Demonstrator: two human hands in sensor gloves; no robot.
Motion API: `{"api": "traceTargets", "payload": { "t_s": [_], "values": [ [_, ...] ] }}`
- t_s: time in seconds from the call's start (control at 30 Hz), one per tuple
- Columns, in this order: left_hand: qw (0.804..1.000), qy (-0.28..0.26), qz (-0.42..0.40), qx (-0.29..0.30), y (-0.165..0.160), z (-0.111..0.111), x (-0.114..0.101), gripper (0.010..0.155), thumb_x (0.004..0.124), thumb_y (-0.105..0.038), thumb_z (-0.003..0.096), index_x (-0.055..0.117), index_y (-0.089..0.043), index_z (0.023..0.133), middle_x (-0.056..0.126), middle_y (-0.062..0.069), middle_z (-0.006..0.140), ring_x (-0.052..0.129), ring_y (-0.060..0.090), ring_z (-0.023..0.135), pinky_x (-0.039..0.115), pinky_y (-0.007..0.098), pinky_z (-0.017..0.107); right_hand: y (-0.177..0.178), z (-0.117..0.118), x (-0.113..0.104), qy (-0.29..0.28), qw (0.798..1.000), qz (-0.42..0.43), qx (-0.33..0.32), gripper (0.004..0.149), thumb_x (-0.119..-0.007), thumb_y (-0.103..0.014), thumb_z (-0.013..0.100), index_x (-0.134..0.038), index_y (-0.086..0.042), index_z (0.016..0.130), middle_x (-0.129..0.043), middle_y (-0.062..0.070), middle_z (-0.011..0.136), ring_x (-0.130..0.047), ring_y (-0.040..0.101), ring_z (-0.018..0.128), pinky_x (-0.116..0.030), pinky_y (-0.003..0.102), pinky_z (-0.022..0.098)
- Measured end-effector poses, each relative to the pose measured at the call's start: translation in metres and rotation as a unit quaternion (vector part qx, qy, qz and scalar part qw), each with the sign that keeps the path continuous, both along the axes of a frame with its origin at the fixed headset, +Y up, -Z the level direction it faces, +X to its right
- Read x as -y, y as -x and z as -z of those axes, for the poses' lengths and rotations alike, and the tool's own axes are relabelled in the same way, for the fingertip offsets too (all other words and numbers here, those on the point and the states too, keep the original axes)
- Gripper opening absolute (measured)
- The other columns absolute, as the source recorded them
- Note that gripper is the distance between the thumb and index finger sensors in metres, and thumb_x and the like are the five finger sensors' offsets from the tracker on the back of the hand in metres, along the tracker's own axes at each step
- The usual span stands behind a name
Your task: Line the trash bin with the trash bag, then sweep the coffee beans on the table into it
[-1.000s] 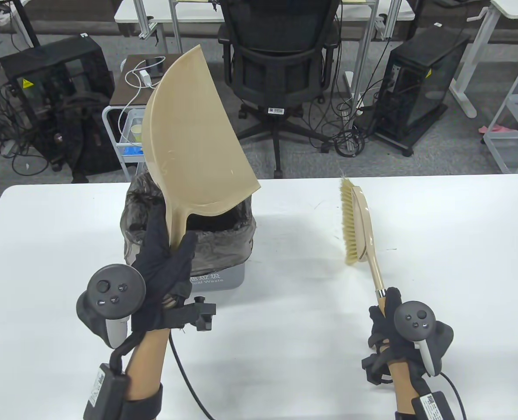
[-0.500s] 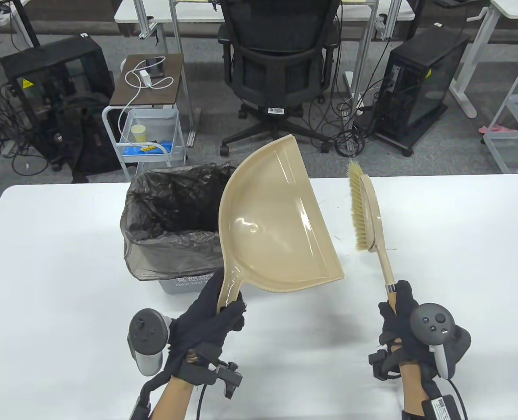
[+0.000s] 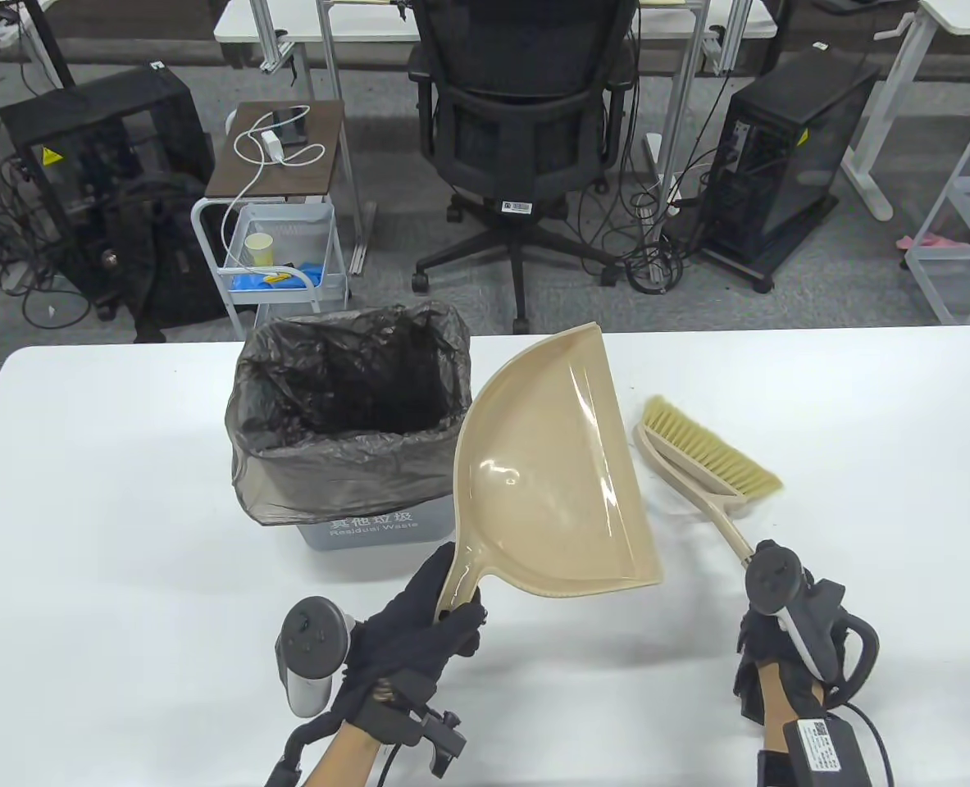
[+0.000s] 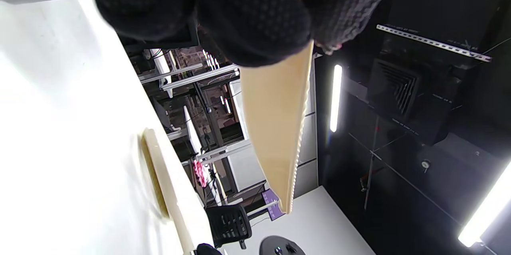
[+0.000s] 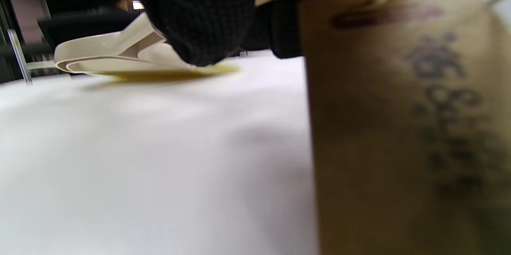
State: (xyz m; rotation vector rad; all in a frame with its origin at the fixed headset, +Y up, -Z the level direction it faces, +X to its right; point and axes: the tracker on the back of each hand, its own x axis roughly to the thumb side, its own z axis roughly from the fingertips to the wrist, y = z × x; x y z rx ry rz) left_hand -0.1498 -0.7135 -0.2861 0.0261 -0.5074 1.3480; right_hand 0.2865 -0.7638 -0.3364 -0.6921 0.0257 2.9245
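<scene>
L hand (image 3: 407, 635) grips dustpan (image 3: 554, 467) handle, pan raised just R of lined trash bin (image 3: 353, 426). R hand (image 3: 780, 631) curled round brush (image 3: 702, 459) handle; brush head on table (image 3: 124, 533), R of dustpan. No beans discernible.

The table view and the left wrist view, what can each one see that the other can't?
Only the table view shows the grey trash bin lined with a dark plastic bag and the whole empty beige plastic dustpan. Only the left wrist view shows ceiling lights and the dustpan edge-on. Both show the left hand gripping the dustpan handle, the beige brush and the white table.
</scene>
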Motion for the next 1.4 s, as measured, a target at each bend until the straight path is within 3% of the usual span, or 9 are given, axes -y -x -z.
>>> {"api": "traceTargets", "payload": {
  "t_s": [0.13, 0.23, 0.4, 0.53, 0.63, 1.0, 1.13, 1.23, 1.4],
  "values": [
    [1.0, 0.01, 0.016, 0.013, -0.006, 0.003, 0.006, 0.07, 0.083, -0.035, 0.0569, 0.05, -0.005, 0.111, 0.081, 0.015, 0.092, 0.1, 0.009, 0.051, 0.087, 0.039, 0.042, -0.001, 0.005, 0.014, 0.04, 0.999, 0.022, 0.014, 0.071, -0.086, -0.023, 0.036, -0.052, -0.029, 0.098, -0.072, 0.006, 0.09, -0.085, 0.028, 0.065, -0.065, 0.053, 0.058],
    [0.999, 0.033, 0.033, 0.016, -0.008, 0.007, 0.012, 0.07, 0.083, -0.036, 0.057, 0.05, -0.005, 0.111, 0.081, 0.015, 0.092, 0.1, 0.009, 0.051, 0.087, 0.039, 0.042, -0.001, 0.003, 0.009, 0.025, 0.998, 0.05, 0.005, 0.065, -0.081, -0.028, 0.039, -0.057, -0.024, 0.099, -0.063, 0.01, 0.097, -0.075, 0.036, 0.078, -0.054, 0.058, 0.064],
    [0.995, 0.087, 0.041, 0.023, -0.014, 0.019, 0.03, 0.071, 0.082, -0.036, 0.0571, 0.05, -0.004, 0.111, 0.081, 0.015, 0.092, 0.101, 0.008, 0.051, 0.087, 0.039, 0.042, -0.004, -0.02, -0.031, -0.153, 0.982, 0.105, 0.017, 0.073, -0.078, -0.038, 0.041, -0.042, -0.025, 0.103, -0.042, 0.011, 0.107, -0.055, 0.041, 0.093, -0.039, 0.062, 0.07],
    [0.991, 0.128, 0.042, 0.019, -0.017, 0.027, 0.043, 0.071, 0.082, -0.036, 0.0576, 0.049, -0.003, 0.111, 0.081, 0.015, 0.092, 0.101, 0.008, 0.052, 0.087, 0.039, 0.042, 0.001, -0.038, -0.052, -0.23, 0.962, 0.146, -0.019, 0.074, -0.076, -0.043, 0.042, -0.04, -0.024, 0.104, -0.037, 0.01, 0.109, -0.045, 0.043, 0.097, -0.034, 0.063, 0.071],
    [0.985, 0.158, 0.067, -0.002, -0.018, 0.031, 0.05, 0.071, 0.081, -0.037, 0.0577, 0.049, -0.003, 0.111, 0.081, 0.016, 0.092, 0.101, 0.009, 0.053, 0.087, 0.039, 0.042, 0.01, -0.043, -0.058, -0.253, 0.952, 0.167, -0.052, 0.076, -0.076, -0.046, 0.041, -0.04, -0.024, 0.104, -0.036, 0.01, 0.11, -0.043, 0.044, 0.098, -0.033, 0.064, 0.071],
    [0.963, 0.252, 0.085, -0.037, -0.009, 0.046, 0.078, 0.071, 0.074, -0.039, 0.0603, 0.043, -0.002, 0.112, 0.076, 0.018, 0.096, 0.099, 0.014, 0.06, 0.084, 0.042, 0.048, 0.036, -0.033, -0.048, -0.197, 0.958, 0.17, -0.121, 0.077, -0.075, -0.049, 0.041, -0.04, -0.023, 0.105, -0.035, 0.012, 0.11, -0.042, 0.045, 0.098, -0.034, 0.064, 0.07],
    [0.954, 0.283, 0.098, -0.017, -0.006, 0.048, 0.084, 0.072, 0.07, -0.043, 0.062, 0.039, -0.003, 0.114, 0.073, 0.019, 0.1, 0.097, 0.019, 0.067, 0.08, 0.046, 0.053, 0.043, -0.028, -0.041, -0.168, 0.966, 0.149, -0.131, 0.077, -0.075, -0.049, 0.041, -0.04, -0.023, 0.104, -0.035, 0.012, 0.11, -0.041, 0.046, 0.098, -0.034, 0.064, 0.07],
    [0.95, 0.264, 0.164, -0.027, -0.003, 0.046, 0.075, 0.078, 0.069, -0.053, 0.0612, 0.037, -0.007, 0.115, 0.065, 0.021, 0.107, 0.093, 0.025, 0.077, 0.077, 0.049, 0.058, 0.045, -0.028, -0.04, -0.168, 0.966, 0.145, -0.131, 0.076, -0.075, -0.049, 0.041, -0.041, -0.023, 0.104, -0.033, 0.012, 0.111, -0.03, 0.05, 0.099, -0.03, 0.065, 0.07],
    [0.944, 0.18, 0.265, -0.081, 0.009, 0.032, 0.041, 0.084, 0.068, -0.062, 0.0596, 0.034, -0.01, 0.117, 0.047, 0.025, 0.117, 0.08, 0.036, 0.094, 0.069, 0.058, 0.066, 0.044, -0.032, -0.044, -0.193, 0.959, 0.161, -0.135, 0.078, -0.074, -0.051, 0.041, -0.038, -0.023, 0.105, -0.028, 0.014, 0.112, -0.023, 0.051, 0.1, -0.028, 0.065, 0.07]
  ]
}}
